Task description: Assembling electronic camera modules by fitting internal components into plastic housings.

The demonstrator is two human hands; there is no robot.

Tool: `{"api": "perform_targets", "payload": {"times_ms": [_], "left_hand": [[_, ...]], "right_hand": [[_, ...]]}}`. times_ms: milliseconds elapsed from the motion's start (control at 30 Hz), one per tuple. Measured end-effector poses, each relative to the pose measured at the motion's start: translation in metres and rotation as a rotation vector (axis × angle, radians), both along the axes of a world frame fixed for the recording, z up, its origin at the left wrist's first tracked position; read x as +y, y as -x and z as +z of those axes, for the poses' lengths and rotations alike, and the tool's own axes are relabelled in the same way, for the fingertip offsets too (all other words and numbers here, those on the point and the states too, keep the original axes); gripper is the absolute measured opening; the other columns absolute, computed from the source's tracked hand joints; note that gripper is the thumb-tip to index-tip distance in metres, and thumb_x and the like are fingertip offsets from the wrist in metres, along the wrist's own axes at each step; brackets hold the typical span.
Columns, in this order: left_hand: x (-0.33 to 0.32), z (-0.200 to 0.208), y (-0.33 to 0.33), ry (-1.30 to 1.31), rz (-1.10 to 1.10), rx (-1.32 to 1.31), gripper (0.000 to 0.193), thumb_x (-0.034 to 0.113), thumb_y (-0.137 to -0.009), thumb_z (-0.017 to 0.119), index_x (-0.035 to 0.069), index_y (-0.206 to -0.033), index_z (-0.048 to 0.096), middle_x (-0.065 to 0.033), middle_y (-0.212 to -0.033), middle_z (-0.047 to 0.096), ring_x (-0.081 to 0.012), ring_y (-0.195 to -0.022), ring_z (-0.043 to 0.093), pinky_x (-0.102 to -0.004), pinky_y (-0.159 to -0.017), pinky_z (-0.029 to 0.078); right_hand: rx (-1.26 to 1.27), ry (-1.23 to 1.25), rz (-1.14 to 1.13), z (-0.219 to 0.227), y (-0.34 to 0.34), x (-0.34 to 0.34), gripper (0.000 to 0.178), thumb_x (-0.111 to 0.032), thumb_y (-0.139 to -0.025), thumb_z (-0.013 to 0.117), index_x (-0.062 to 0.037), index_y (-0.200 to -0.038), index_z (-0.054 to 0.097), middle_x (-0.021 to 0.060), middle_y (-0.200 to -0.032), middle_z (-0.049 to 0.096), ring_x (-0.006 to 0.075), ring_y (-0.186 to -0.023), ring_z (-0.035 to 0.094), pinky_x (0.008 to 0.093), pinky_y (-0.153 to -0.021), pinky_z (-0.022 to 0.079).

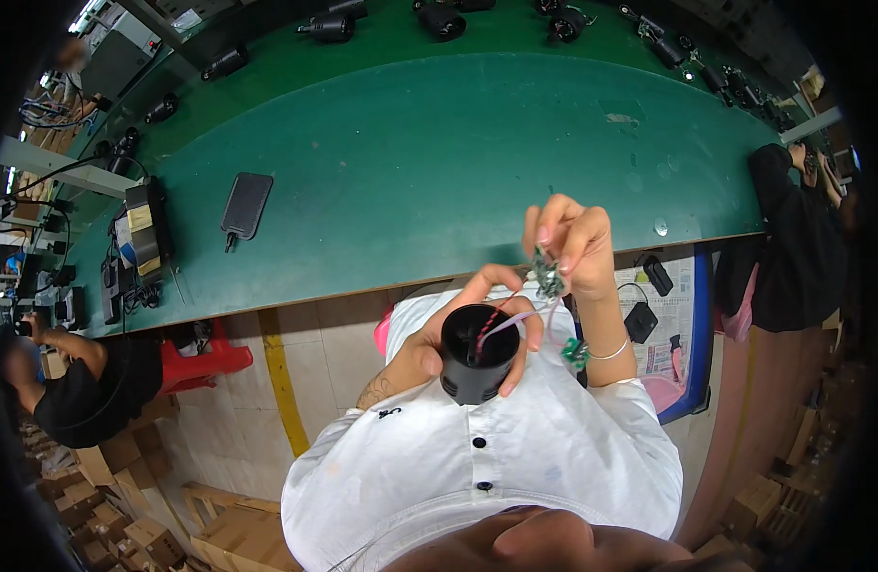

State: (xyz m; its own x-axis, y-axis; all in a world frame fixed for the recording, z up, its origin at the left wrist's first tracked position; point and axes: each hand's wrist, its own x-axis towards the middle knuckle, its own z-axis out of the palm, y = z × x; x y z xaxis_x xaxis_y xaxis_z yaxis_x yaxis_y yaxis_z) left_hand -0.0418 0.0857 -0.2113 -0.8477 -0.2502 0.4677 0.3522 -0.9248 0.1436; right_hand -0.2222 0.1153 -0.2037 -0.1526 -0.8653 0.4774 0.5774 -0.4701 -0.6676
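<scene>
My left hand (pixel 425 353) is wrapped round a black cylindrical housing (pixel 477 374), held with its open mouth facing up, close to my chest. Red-and-black twisted wires and a pale ribbon cable (pixel 510 320) come out of the mouth. A small green circuit board (pixel 546 274) is pinched between the fingertips of my right hand (pixel 580 243), just above and right of the housing. From it a second green board (pixel 574 354) dangles on the pale cable beside my right wrist. What lies deep inside the housing is too dark to tell.
The green workbench (pixel 382 172) runs across in front of me, with a dark flat case (pixel 247 205) on it. Black housings (pixel 443 23) line the far conveyor strip. At right stands a blue bin (pixel 703 334); co-workers sit on both sides. Cardboard boxes (pixel 244 536) lie behind.
</scene>
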Motion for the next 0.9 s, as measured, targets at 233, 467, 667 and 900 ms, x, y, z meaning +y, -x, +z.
{"api": "perform_targets", "payload": {"times_ms": [233,467,667,900], "left_hand": [[-0.010,0.013,-0.014,0.583,0.464,-0.597,0.090,0.014,-0.065,0.080,0.004,-0.138,0.029,-0.0182,-0.117,0.055,-0.0254,-0.101,0.060,-0.0328,-0.085,0.046],[-0.025,0.008,-0.009,1.106,0.780,-0.609,0.069,0.007,-0.060,0.082,0.004,-0.122,0.051,-0.0141,-0.113,0.059,-0.0225,-0.099,0.057,-0.0322,-0.088,0.044],[-0.007,0.023,0.001,1.026,0.948,-0.829,0.054,0.007,-0.059,0.083,0.003,-0.107,0.059,-0.0078,-0.097,0.064,-0.0182,-0.081,0.059,-0.0279,-0.076,0.047],[-0.010,0.028,0.009,1.178,1.101,-0.856,0.048,0.006,-0.057,0.081,0.003,-0.101,0.060,-0.0052,-0.085,0.064,-0.0168,-0.068,0.056,-0.0260,-0.065,0.046]], "right_hand": [[0.106,0.041,-0.305,0.012,0.012,0.005,0.022,-0.004,-0.060,0.087,-0.0088,-0.065,0.067,0.0059,-0.088,0.067,0.0174,-0.070,0.050,0.0272,-0.064,0.044],[0.603,0.026,-0.729,0.038,-0.001,0.020,0.019,-0.003,-0.058,0.085,-0.0076,-0.068,0.070,0.0049,-0.076,0.068,0.0160,-0.068,0.051,0.0257,-0.061,0.045],[0.911,0.111,-0.824,0.048,-0.020,0.026,0.015,0.000,-0.061,0.083,-0.0070,-0.070,0.073,0.0046,-0.078,0.070,0.0139,-0.067,0.052,0.0248,-0.061,0.046],[0.977,0.150,-0.713,0.043,-0.021,0.029,0.014,0.003,-0.063,0.075,-0.0055,-0.075,0.075,0.0043,-0.083,0.072,0.0137,-0.067,0.053,0.0229,-0.060,0.046]]}}
